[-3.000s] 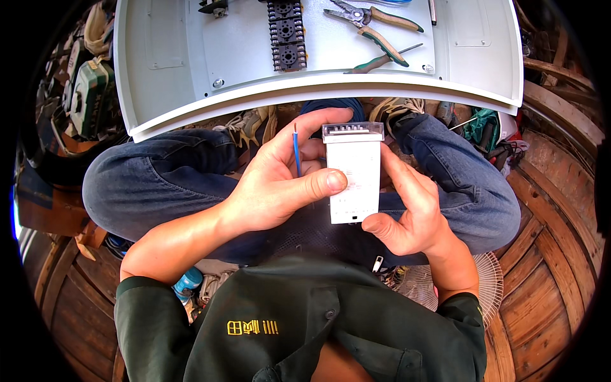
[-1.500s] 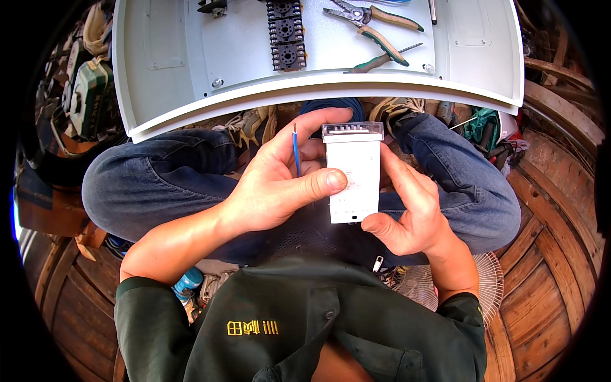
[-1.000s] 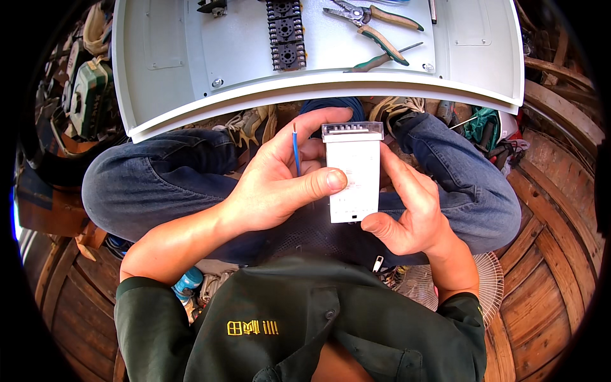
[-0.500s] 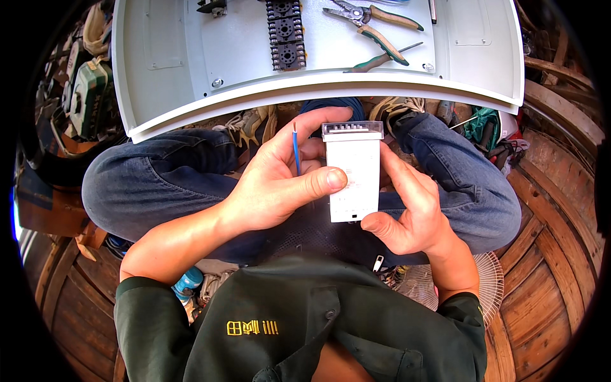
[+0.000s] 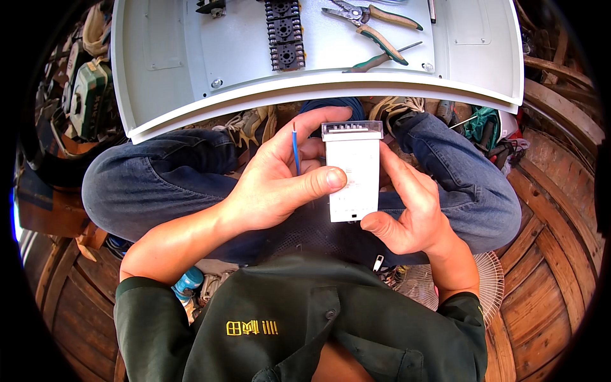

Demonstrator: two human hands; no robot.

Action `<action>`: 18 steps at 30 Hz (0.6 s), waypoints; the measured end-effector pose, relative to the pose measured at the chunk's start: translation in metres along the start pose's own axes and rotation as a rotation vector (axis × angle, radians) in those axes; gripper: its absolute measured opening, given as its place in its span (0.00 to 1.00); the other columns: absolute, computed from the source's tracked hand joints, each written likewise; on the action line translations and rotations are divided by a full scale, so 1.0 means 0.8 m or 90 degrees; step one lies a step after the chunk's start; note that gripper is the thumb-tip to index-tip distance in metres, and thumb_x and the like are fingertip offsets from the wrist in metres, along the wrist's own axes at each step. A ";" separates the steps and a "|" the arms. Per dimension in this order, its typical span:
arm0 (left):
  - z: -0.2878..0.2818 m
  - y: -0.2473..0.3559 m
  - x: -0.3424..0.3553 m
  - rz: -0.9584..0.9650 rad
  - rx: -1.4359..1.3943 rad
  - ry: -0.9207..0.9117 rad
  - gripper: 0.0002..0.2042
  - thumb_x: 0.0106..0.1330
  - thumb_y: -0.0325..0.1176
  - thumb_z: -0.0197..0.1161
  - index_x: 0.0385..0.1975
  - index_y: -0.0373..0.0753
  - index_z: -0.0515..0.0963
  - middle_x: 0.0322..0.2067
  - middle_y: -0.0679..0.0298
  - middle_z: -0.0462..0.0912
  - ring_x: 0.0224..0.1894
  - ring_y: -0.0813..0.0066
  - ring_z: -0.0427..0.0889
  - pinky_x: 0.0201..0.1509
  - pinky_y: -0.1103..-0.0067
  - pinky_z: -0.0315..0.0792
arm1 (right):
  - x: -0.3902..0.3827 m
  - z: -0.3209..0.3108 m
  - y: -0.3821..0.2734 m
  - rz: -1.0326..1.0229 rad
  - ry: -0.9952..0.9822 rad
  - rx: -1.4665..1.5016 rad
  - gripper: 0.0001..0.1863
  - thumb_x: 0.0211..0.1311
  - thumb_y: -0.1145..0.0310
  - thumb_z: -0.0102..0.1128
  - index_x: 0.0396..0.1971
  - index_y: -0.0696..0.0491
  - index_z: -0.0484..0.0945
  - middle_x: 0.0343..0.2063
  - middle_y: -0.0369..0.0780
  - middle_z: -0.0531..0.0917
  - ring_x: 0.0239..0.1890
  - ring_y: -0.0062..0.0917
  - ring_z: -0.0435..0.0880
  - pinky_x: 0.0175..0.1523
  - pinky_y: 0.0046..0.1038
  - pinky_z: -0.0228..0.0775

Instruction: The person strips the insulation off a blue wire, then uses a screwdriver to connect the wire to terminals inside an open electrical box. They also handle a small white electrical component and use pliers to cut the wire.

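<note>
Between my hands, over my lap, is a white box-shaped electrical module (image 5: 354,184) with small print on its face and a clear dark cover at its far end. My left hand (image 5: 283,172) grips it from the left, thumb pressed on the face. A short blue wire (image 5: 296,153) with a bared tip sticks up among the left fingers. On the other side, my right hand (image 5: 410,204) is closed about the right edge, its thumb at the lower corner and its other fingertips hidden behind.
Ahead stands a light grey metal enclosure (image 5: 254,95) holding a row of black relay sockets (image 5: 286,35), wire-stripping pliers (image 5: 375,28) and a screwdriver (image 5: 375,62). My crossed legs lie below. Cluttered tools, including a green case (image 5: 89,95), sit left; wooden boards (image 5: 541,286) lie right.
</note>
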State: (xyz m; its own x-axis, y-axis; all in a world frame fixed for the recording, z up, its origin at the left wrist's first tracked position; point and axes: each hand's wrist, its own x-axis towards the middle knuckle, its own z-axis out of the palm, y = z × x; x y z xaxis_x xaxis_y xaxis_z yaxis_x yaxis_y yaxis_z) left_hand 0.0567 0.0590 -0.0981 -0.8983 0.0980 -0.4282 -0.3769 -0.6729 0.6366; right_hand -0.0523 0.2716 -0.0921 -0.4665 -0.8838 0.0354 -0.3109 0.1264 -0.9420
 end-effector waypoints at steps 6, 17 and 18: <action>0.001 0.000 0.000 0.005 -0.006 0.001 0.34 0.70 0.30 0.68 0.73 0.38 0.57 0.56 0.53 0.79 0.56 0.71 0.80 0.62 0.72 0.75 | 0.001 -0.002 -0.005 0.031 -0.012 0.014 0.49 0.59 0.53 0.75 0.67 0.74 0.61 0.46 0.58 0.82 0.43 0.43 0.88 0.46 0.32 0.80; 0.001 0.000 0.000 -0.001 -0.016 0.002 0.34 0.70 0.28 0.67 0.73 0.39 0.58 0.56 0.55 0.79 0.57 0.72 0.79 0.62 0.72 0.75 | 0.001 -0.002 -0.003 0.015 -0.010 0.005 0.49 0.60 0.52 0.74 0.67 0.73 0.62 0.46 0.58 0.82 0.44 0.44 0.88 0.47 0.33 0.80; 0.001 0.000 0.000 -0.001 -0.014 0.002 0.34 0.70 0.28 0.67 0.73 0.39 0.58 0.56 0.55 0.79 0.57 0.72 0.79 0.62 0.72 0.75 | 0.001 -0.002 -0.003 0.015 -0.013 0.004 0.49 0.60 0.52 0.74 0.67 0.73 0.62 0.46 0.58 0.82 0.44 0.44 0.88 0.47 0.33 0.80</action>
State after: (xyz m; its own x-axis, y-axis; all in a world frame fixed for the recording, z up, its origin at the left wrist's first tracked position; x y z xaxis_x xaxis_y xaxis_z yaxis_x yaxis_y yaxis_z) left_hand 0.0567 0.0593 -0.0975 -0.8971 0.0974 -0.4309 -0.3732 -0.6890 0.6212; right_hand -0.0533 0.2710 -0.0894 -0.4565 -0.8897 0.0060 -0.2943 0.1446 -0.9447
